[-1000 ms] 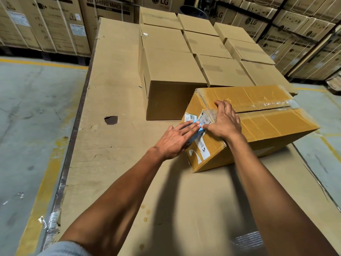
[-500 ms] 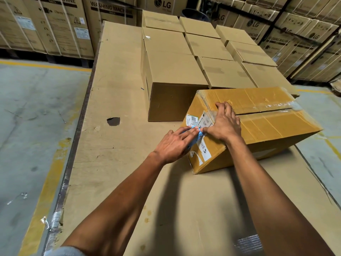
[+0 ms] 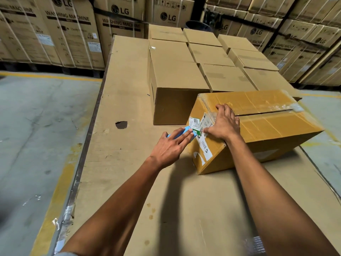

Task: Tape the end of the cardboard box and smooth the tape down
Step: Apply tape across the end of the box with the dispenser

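Observation:
A yellowish cardboard box (image 3: pixel 273 126) lies on the cardboard-covered table (image 3: pixel 184 209), its labelled end face toward me. Clear tape runs along its top seam and over the near edge. My right hand (image 3: pixel 224 122) lies flat over that near top edge, fingers spread, pressing on the taped spot. My left hand (image 3: pixel 171 143) holds a blue tape dispenser (image 3: pixel 186 131) against the end face beside the white and green labels. Most of the dispenser is hidden under my fingers.
Several plain brown boxes (image 3: pixel 177 76) stand in rows directly behind the taped box. A dark hole (image 3: pixel 121 124) marks the table cover at left. The table's left edge (image 3: pixel 86 141) drops to the concrete floor. Stacked washing-machine cartons (image 3: pixel 70 32) line the back.
My left hand has slid the blue dispenser slightly left and down off the box end, so more of it shows. My right hand stays pressed on the box edge.

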